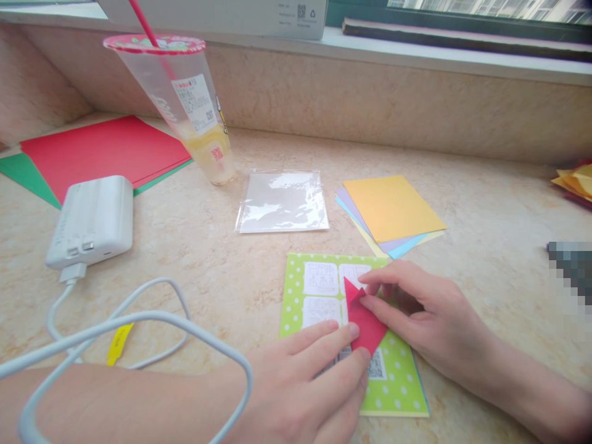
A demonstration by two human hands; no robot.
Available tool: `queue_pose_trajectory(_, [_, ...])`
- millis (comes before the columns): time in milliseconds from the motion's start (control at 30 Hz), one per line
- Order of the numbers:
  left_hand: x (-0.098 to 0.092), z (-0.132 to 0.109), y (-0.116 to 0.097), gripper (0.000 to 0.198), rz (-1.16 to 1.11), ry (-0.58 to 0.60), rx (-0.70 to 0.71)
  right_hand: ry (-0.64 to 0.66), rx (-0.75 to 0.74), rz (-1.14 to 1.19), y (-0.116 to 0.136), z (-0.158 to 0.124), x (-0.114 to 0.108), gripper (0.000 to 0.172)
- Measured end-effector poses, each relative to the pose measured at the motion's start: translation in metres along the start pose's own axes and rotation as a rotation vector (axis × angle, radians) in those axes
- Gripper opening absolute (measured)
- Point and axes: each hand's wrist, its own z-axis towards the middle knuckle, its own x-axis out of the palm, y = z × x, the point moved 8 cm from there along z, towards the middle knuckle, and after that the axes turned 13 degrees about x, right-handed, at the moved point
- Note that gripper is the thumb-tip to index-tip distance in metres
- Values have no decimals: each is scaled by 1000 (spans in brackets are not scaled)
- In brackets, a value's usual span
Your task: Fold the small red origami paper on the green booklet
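Observation:
A small piece of red folded paper lies on a green polka-dotted sheet printed with white panels. My left hand rests flat with its fingers spread, the fingertips touching the left edge of the red paper. From the right, my right hand has thumb and index finger bent together at the paper's upper part, where a small flap is turned up. A pointed tip of the red paper sticks up to the left of that flap. My right hand's other fingers are partly hidden behind the thumb and index finger.
Behind the green sheet are a stack of coloured paper squares and a clear plastic packet. A drink cup with a straw, red and green sheets, and a white power bank stand left. Its cable loops across my left forearm.

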Motion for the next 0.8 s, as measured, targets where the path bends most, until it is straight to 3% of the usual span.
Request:
queue_pose_trajectory(367, [-3, 1, 3, 41, -9, -22, -3, 59, -148, -83, 9, -1, 1, 17])
queue_pose_trajectory(567, [-5, 3, 2, 42, 9, -18, 25, 18, -31, -49, 0, 1, 0, 15])
queue_pose_trajectory(800, [-5, 5, 2, 41, 1, -35, 29, -12, -154, -119, 7, -3, 3, 22])
